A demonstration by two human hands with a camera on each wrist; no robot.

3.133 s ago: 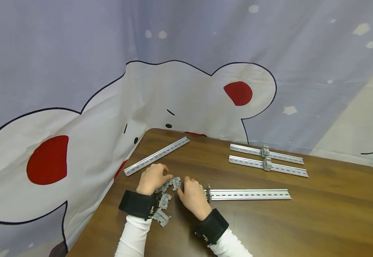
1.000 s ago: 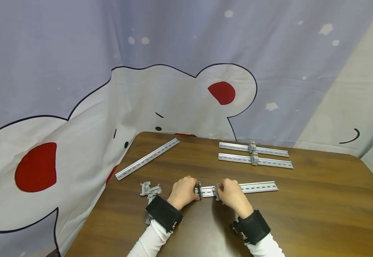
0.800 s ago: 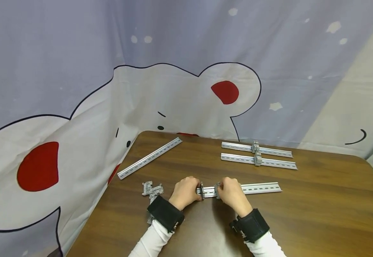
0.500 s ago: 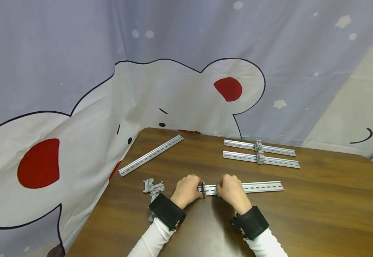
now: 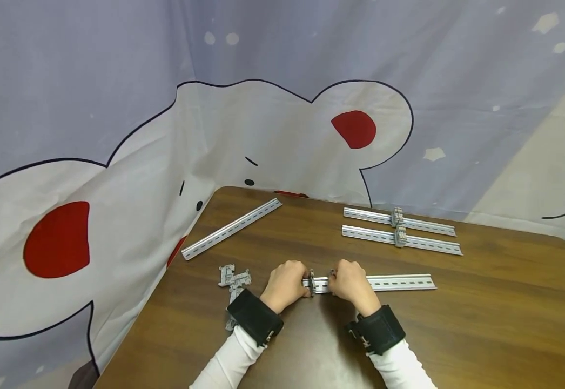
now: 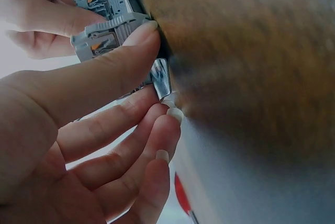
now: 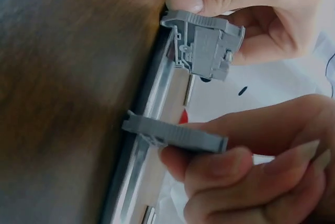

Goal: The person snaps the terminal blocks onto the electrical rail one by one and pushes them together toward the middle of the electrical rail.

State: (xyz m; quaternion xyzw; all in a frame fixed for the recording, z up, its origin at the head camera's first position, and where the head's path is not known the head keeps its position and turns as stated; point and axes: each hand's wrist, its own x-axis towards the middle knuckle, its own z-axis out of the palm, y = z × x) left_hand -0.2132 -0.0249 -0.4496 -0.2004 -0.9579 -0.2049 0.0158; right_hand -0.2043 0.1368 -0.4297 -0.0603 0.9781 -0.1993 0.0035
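While both hands [image 5: 318, 282] pinch grey blocks on the near rail [image 5: 389, 282], spare blocks [image 5: 233, 279] left, three rails beyond

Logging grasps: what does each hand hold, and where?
Each pinches a grey plastic terminal block on the metal rail: left hand its top edge, right hand its sides.

Shiny metal rail [image 5: 384, 282]; grey, seemingly matt plastic terminal block [image 7: 207, 46]; glossy wood table [image 5: 482, 324].

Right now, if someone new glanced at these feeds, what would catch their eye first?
Two hands meet at the near metal rail: the left hand and right hand each pinch a grey clip-on block seated on it. Behind hangs a big cartoon-bear curtain, with loose grey blocks left of the hands.
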